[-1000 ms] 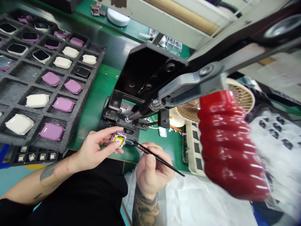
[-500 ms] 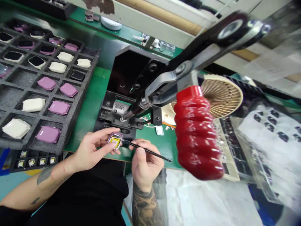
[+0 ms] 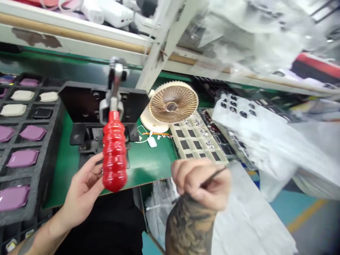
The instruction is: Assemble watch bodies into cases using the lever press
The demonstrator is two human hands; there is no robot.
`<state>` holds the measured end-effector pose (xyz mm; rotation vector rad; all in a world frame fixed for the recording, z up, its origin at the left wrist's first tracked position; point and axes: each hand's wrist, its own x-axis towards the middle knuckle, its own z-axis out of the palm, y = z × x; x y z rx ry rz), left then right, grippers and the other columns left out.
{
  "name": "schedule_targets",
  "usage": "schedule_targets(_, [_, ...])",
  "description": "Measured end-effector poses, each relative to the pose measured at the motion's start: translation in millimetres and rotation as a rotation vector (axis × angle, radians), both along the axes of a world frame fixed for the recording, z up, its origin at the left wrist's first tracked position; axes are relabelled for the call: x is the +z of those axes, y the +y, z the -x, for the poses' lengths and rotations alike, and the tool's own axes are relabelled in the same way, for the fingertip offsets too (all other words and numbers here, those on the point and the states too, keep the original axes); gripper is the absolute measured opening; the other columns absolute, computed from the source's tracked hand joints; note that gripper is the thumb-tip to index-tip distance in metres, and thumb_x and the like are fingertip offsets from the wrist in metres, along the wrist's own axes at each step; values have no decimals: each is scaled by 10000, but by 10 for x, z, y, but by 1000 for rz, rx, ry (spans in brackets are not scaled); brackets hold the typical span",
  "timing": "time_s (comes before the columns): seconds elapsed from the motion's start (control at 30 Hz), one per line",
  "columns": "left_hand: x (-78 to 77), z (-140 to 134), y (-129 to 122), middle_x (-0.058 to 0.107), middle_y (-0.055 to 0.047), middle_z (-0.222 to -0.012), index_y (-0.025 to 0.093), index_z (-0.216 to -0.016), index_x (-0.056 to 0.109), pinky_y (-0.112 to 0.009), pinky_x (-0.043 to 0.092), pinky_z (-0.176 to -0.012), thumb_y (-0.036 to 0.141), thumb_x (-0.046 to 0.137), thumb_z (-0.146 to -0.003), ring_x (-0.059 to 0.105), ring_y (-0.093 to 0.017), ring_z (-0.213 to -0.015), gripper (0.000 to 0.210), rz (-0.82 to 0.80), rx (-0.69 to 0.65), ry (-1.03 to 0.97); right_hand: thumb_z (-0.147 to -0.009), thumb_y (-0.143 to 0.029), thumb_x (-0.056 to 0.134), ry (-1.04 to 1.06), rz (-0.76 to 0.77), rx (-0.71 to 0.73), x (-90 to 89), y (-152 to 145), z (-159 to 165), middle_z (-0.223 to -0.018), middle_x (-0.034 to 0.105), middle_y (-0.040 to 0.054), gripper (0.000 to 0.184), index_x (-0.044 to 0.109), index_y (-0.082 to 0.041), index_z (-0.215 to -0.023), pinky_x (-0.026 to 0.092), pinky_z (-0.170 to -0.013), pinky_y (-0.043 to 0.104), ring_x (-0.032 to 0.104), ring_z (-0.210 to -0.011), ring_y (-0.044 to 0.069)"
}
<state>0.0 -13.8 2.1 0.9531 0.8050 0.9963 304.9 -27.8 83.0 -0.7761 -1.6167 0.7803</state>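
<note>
My left hand (image 3: 83, 186) is closed beside the press, fingers curled around a small smartwatch case that is almost wholly hidden behind the red grip (image 3: 114, 156) of the press lever. My right hand (image 3: 202, 180), smeared by motion, is closed around slim black tweezers (image 3: 216, 174), whose shaft sticks out to the upper right. It hangs over the table's front edge, near a cream compartment tray (image 3: 183, 139) with dark square pieces. The black toggle press (image 3: 79, 106) stands on the green table (image 3: 151, 163), behind my left hand.
A dark foam tray (image 3: 47, 156) of purple and white watch cases lies left. Behind the table's middle stands a round fan (image 3: 174, 102). White sheeting with small black parts (image 3: 243, 114) lies right. A shelf post (image 3: 162, 46) rises at the back.
The view has swung right. My right hand has moved away from the watch case to the right, carrying the tweezers. My left hand stays by the press, and the red grip now covers the case.
</note>
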Motion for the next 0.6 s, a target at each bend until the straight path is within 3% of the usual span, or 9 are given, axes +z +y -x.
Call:
schedule_targets(0.1, [-88,18,-3,862,-127,-1228,232,-1432,655,-348,701,-860,370,817,-1055,858,-264,-959,433,-35,-2,96,-1069,-387,744,-499,121,46,198,489,-190,-789,779,11,282,783,-222,-845,609,-682,312,715,-684,155])
schedule_targets(0.13, [-106,21,-1,862,-131,-1224,221,-1336,678,-342,697,-854,379,817,-1054,855,-265,-962,352,-46,-4,128,-1062,-377,752,-604,99,-53,223,697,-170,-830,788,2,245,793,-220,-879,612,-729,305,725,-735,151])
schedule_targets(0.23, [-108,27,-17,846,-140,-1295,215,-1182,689,-304,674,-851,398,800,-1064,841,-243,-983,244,-88,-12,200,-1106,-351,684,-561,-178,-454,199,1233,50,-948,793,14,213,799,-202,-1006,631,-834,309,736,-842,150])
schedule_targets(0.3, [-77,34,-56,826,-132,-1354,225,-1182,681,-291,669,-881,410,773,-1079,827,-217,-984,231,-102,-14,239,-1143,-336,634,-539,-351,-574,146,1351,180,-1088,791,42,204,793,-208,-1136,645,-937,345,754,-997,174])
schedule_targets(0.37, [-49,37,-106,837,-114,-1316,237,-1200,679,-288,675,-914,438,760,-1082,824,-219,-1008,246,-100,-9,299,-1159,-314,613,-632,-434,-585,85,1220,182,-1143,770,53,206,778,-233,-1250,645,-967,366,747,-1066,190])
schedule_targets(0.47, [-70,25,-152,859,-94,-1231,253,-1283,721,-283,692,-937,506,747,-1073,830,-252,-1094,330,-120,-28,421,-1153,-238,600,-910,-458,-581,-34,722,-14,-1074,757,52,239,754,-251,-1336,612,-844,347,722,-952,190])
schedule_targets(0.6, [-274,0,-108,870,-84,-1244,266,-1358,771,-290,724,-930,517,745,-1064,855,-245,-981,388,-209,-124,487,-1159,-163,541,-1320,-383,-560,-295,75,-297,-938,734,45,257,745,-227,-1302,499,-704,345,651,-829,187])
